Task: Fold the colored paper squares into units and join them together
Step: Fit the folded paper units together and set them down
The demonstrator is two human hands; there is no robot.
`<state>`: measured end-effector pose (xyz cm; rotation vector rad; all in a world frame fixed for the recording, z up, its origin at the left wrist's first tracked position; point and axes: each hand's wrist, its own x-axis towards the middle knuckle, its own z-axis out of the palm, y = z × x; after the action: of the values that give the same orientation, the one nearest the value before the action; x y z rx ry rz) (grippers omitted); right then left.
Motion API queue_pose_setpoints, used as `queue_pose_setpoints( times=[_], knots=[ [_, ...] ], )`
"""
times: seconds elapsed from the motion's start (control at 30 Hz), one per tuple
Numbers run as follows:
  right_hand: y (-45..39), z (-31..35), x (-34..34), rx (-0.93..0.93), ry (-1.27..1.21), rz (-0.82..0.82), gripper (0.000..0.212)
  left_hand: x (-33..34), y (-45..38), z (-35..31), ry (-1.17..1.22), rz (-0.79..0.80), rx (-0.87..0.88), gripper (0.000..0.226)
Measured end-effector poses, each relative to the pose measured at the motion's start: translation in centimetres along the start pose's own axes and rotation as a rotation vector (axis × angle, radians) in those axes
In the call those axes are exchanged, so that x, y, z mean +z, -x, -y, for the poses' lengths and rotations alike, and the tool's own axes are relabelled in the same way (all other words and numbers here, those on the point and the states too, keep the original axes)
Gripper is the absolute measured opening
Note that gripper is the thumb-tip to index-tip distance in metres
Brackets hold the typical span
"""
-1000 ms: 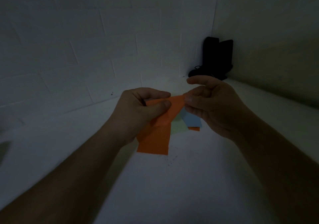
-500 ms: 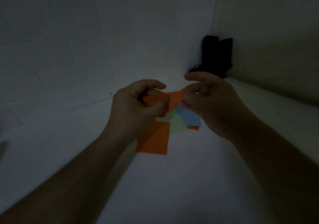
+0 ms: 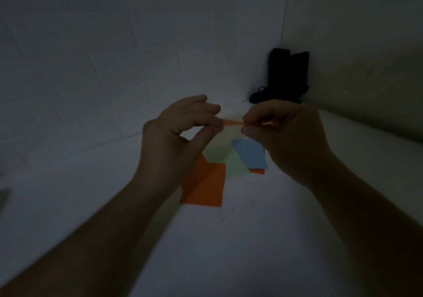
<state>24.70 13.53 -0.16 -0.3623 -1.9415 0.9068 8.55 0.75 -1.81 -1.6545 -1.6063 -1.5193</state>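
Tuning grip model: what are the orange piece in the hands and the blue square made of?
Orange piece: thin matte paper, apparently; it shows as a sliver, pinched between left hand and right hand. Blue square: likely the same paper, flat, matte, crisp edges. Dim light hides texture.

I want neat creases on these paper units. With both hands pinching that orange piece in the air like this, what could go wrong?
The left hand and right hand pinch the orange paper in mid-air with no surface behind it, so the crease may run crooked. The scene is dim, which could hide misaligned edges. The orange sheet, green sheet and blue sheet overlap loosely just below the hands; a lowered wrist might scatter them.
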Motion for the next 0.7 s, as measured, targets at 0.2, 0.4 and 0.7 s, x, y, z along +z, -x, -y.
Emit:
queue_pose_setpoints(
  times=[0.2,0.4,0.7],
  knots=[
    [0.0,-0.3,-0.1,-0.051,0.023,-0.026,0.027,-0.2,-0.1,0.1,-0.027,0.013,0.064,0.011],
    [-0.1,0.0,-0.2,-0.025,-0.1,0.013,0.031,-0.1,0.1,-0.1,0.029,0.008,-0.026,0.01],
    [-0.2,0.4,-0.2,0.358,-0.481,0.089,0.015,0.4,0.1,-1.2,0.276,0.004,-0.397,0.023]
  ],
)
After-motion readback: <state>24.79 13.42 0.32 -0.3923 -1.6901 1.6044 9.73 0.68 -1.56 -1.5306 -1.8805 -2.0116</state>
